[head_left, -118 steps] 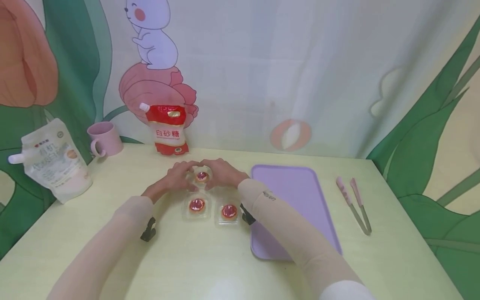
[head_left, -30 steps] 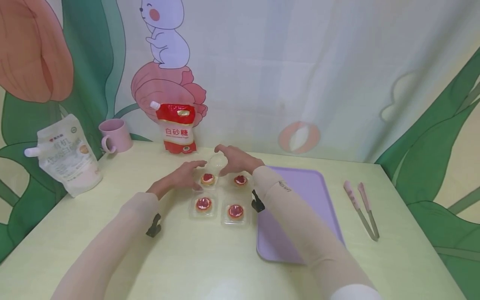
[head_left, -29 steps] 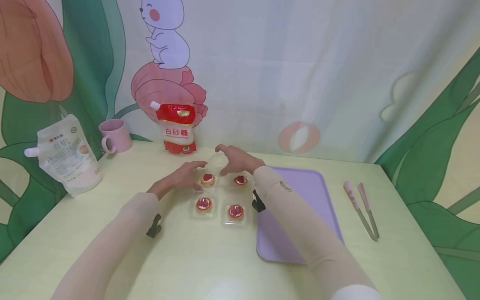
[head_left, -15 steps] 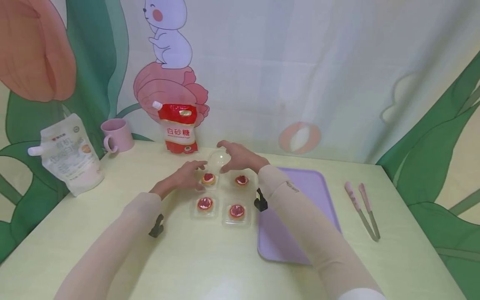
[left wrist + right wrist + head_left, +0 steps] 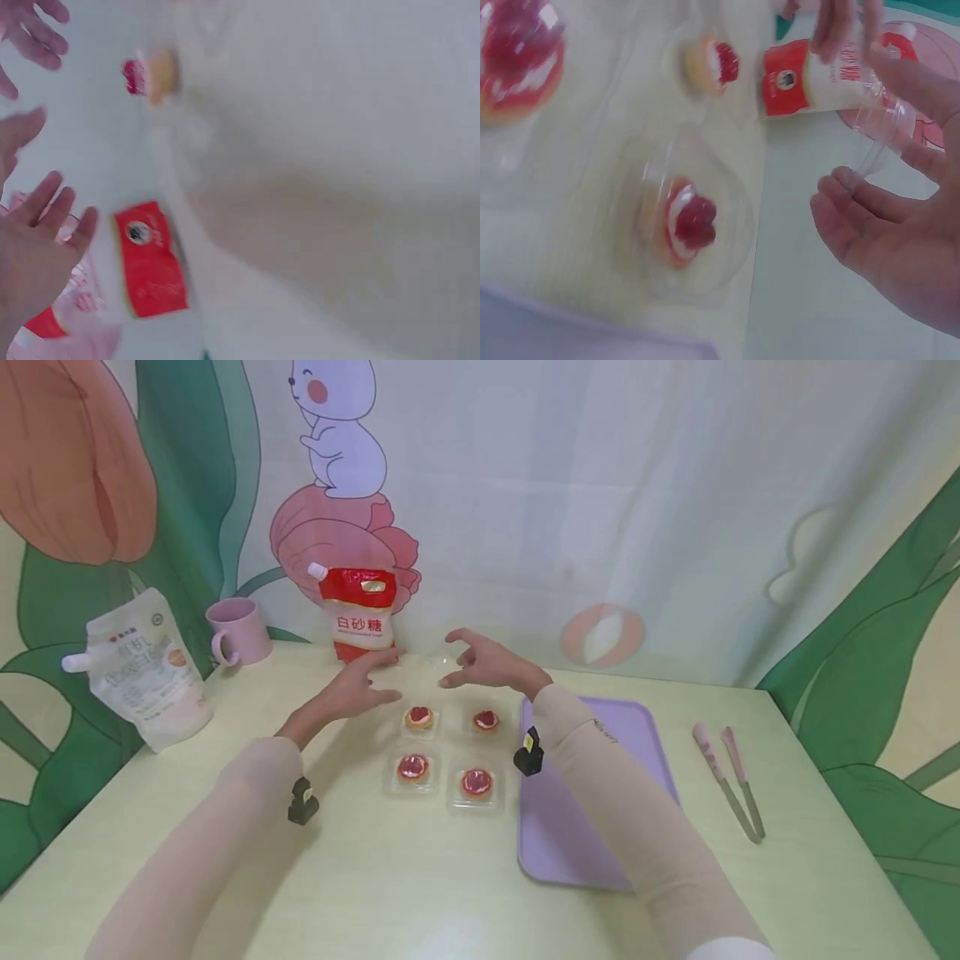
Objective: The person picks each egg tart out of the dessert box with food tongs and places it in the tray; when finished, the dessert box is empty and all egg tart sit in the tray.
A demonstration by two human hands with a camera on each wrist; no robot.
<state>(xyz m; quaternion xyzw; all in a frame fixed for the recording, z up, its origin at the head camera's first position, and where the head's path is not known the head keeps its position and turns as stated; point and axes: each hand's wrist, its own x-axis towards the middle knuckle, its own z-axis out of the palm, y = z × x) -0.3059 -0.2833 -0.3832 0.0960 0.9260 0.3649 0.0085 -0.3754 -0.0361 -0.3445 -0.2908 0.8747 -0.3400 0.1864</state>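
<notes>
My right hand [image 5: 491, 664] holds a clear domed plastic lid [image 5: 881, 127] between thumb and fingers, raised behind the tarts. Across from it, my left hand [image 5: 348, 687] has its thumb and fingers spread beside the lid, in front of the red sugar bag. Below the lid, an uncovered tart [image 5: 419, 718] with red topping sits in a clear base. Three similar tarts stand close by: one at the back right [image 5: 486, 721], one at the front left [image 5: 413, 768] and one at the front right [image 5: 477, 782], all in clear plastic boxes.
A purple tray [image 5: 592, 860] lies right of the tarts, partly under my right sleeve. Pink-handled tongs [image 5: 731, 781] lie farther right. The sugar bag [image 5: 363, 622] stands against the curtain. A pink mug [image 5: 243, 631] and white pouch [image 5: 150, 668] stand at the left.
The lid has risen and moved back with my right hand, away from the back-left tart. My left hand has left that tart's base and lifted too. The front tarts stay put.
</notes>
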